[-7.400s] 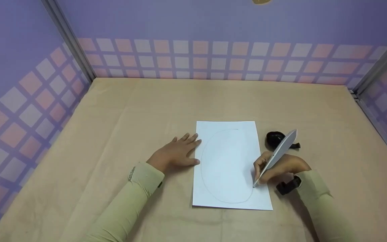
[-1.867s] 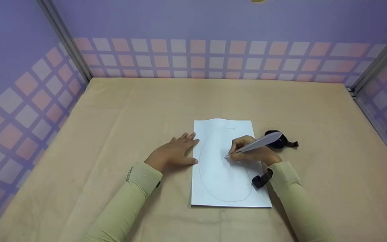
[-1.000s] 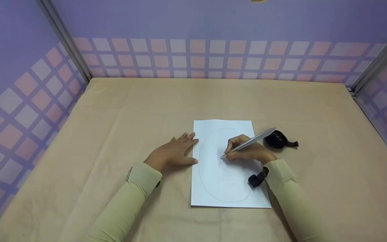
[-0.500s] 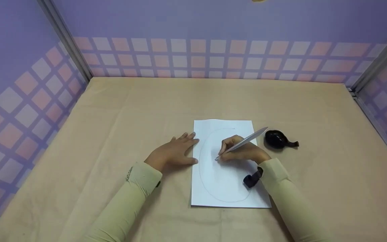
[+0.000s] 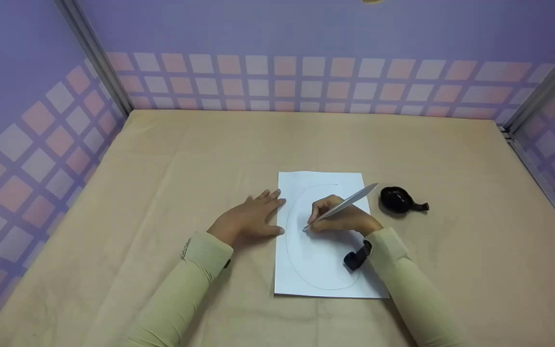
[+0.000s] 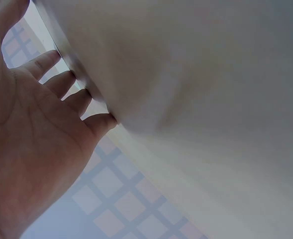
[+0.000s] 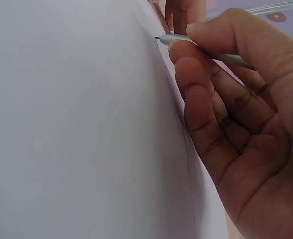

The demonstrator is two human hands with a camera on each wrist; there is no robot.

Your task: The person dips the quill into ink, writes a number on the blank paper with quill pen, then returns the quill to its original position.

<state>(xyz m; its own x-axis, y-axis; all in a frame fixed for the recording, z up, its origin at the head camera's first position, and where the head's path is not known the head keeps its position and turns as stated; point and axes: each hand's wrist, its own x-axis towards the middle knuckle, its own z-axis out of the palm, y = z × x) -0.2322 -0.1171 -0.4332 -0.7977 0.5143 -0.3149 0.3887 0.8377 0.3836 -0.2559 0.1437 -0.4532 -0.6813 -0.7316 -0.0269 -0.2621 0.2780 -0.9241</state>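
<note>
My right hand (image 5: 342,219) pinched the grey feather-shaped quill pen (image 5: 340,207) between thumb and curled fingers (image 7: 201,94), its dark tip touching the white rectangular sheet of paper (image 5: 323,270) inside the left half of a faint pencilled oval outline (image 5: 328,288). The feather end slanted up toward two o'clock from my knuckles. My left hand (image 5: 248,221) lay flat and relaxed, fingers straight and slightly spread, holding nothing; it rested on the beige cloth-covered table (image 5: 162,193) at nine o'clock of the paper, with the fingertips just at the sheet's left edge.

A black wrist-mounted camera (image 5: 356,257) sat on my right cuff, over the lower right part of the oval, and my pale yellow-green sleeve (image 5: 403,284) covered the sheet's lower right corner. At three o'clock of the paper, just beside it but apart, stood a small glossy black inkwell with a short side handle (image 5: 400,200). Lilac walls with a band of pink and white squares (image 5: 277,82) closed the table in at nine, twelve and three o'clock.

Compared with half a second before, the pen tip had slid a little toward nine o'clock and my right wrist had followed it; seven seconds earlier that hand was down at the oval's lower right curve. My left hand and the inkwell had not shifted.
</note>
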